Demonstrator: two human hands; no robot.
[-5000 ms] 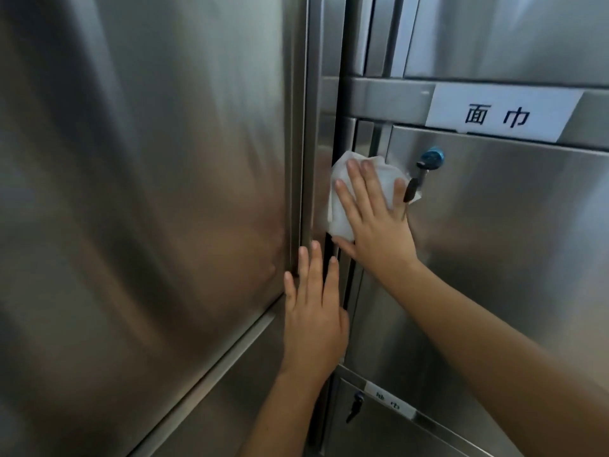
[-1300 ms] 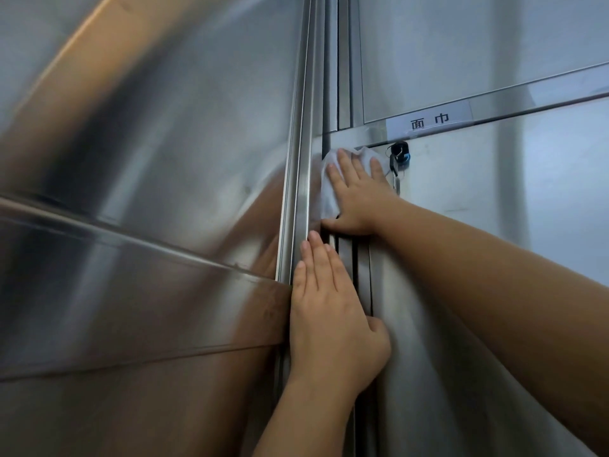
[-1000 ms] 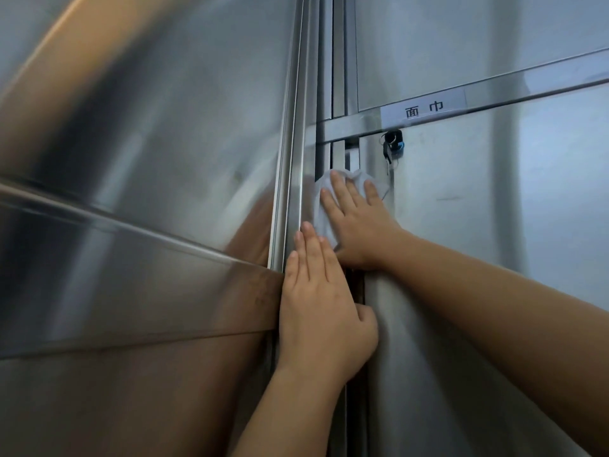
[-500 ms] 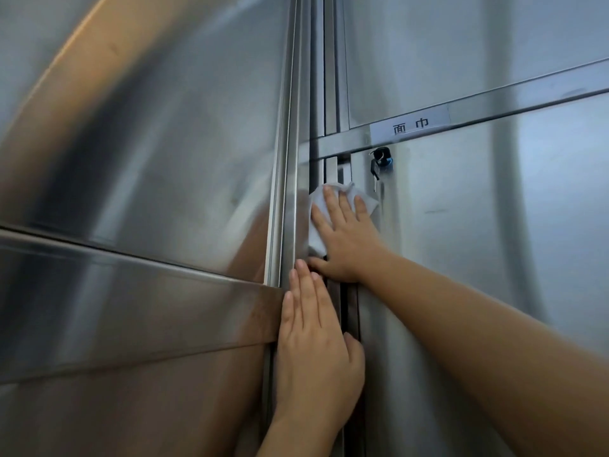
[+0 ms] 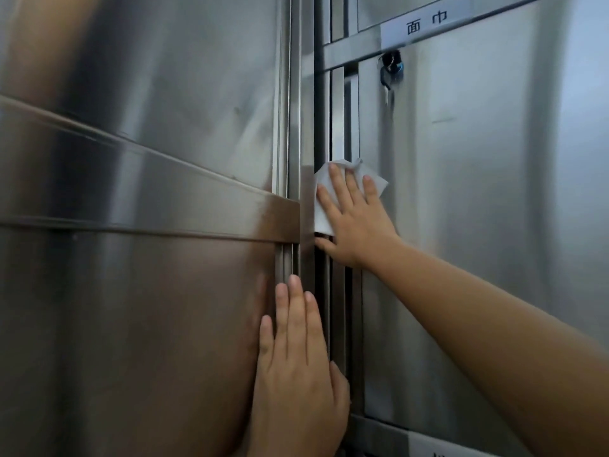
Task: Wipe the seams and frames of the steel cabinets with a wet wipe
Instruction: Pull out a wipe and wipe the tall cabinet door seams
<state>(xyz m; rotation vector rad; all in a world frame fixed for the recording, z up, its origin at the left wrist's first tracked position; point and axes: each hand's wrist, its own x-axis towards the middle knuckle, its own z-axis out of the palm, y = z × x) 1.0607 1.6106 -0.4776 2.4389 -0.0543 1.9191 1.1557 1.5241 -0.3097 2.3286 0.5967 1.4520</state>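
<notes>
Two hands on steel, neither gripping anything. Right hand [image 5: 357, 222] lies flat, fingers straight and spread, pressing the white folded wet wipe [image 5: 323, 209] onto the vertical brushed-steel frame strips [image 5: 337, 127] and the dark seam [image 5: 324, 275] beside them. Thumb sits just under the wipe's lower edge. Nothing is pinched, so the wipe is held by palm pressure only.

Left hand [image 5: 296, 364] is below and left of the right one. It's flat, fingers straight and together, resting on the edge of the big left steel cabinet panel [image 5: 164, 324]. It holds nothing and looks like bracing.

Handling, my read:
- Wipe is thin, soft, light and damp, with zero stiffness, so it will bunch or fold under drag. One corner already sticks up loose past the fingertips.
- Steel is smooth, so the wipe slides easily and can slip out from under a flat palm.
- A flat hand likely bridges the seam groove. Better to wrap the wipe over one or two fingertips, pinch its tail with the thumb, then run along the groove.
- Frame edges may be sharp; can't tell from here.

Watch the dark key with a blue cap [image 5: 390, 72] in the door lock above the right fingertips, under the white label strip [image 5: 425, 24]. It's a snag risk on an upward stroke.
</notes>
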